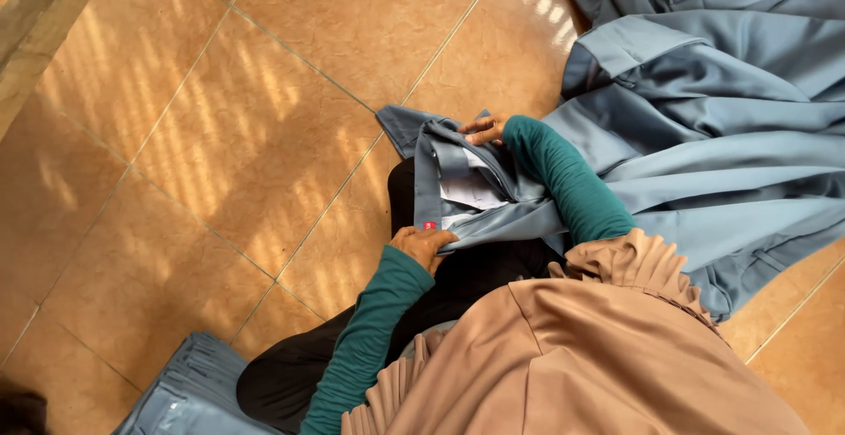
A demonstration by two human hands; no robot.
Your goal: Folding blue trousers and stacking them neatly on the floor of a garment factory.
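Observation:
I sit on a tiled floor with a grey-blue garment (pixel 704 144) spread over my lap and off to the right. My left hand (pixel 422 246) pinches the near end of its waistband (pixel 429 180), next to a small red tag (pixel 429 224). My right hand (pixel 482 129) grips the far end of the same band, fingers curled over the fold. Between the two hands the band is turned open, showing white lining (pixel 471 190). Both arms wear teal sleeves.
Orange-brown floor tiles (pixel 246 136) fill the left half. More grey-blue fabric (pixel 189 395) lies at the bottom left. A wooden edge (pixel 35 21) runs across the top left corner. A tan pleated cloth (pixel 563 356) covers my front.

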